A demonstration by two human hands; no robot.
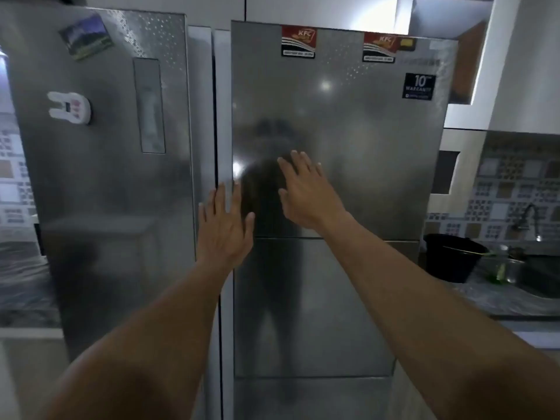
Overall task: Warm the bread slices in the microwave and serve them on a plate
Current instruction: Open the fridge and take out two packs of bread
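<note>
1. both hands are spread flat with straight fingers and hold nothing: the left hand lies at the inner edge of the right fridge door, the right hand on its panel.
2. the bread slices, microwave and plate are out of view; the bread is probably behind this door.
3. the door seems to stand slightly proud of the left fridge door, though the dim view leaves that unsure.
4. to open it, hook the left fingers into the centre seam and pull steadily; to close it, press evenly with both palms.
</note>
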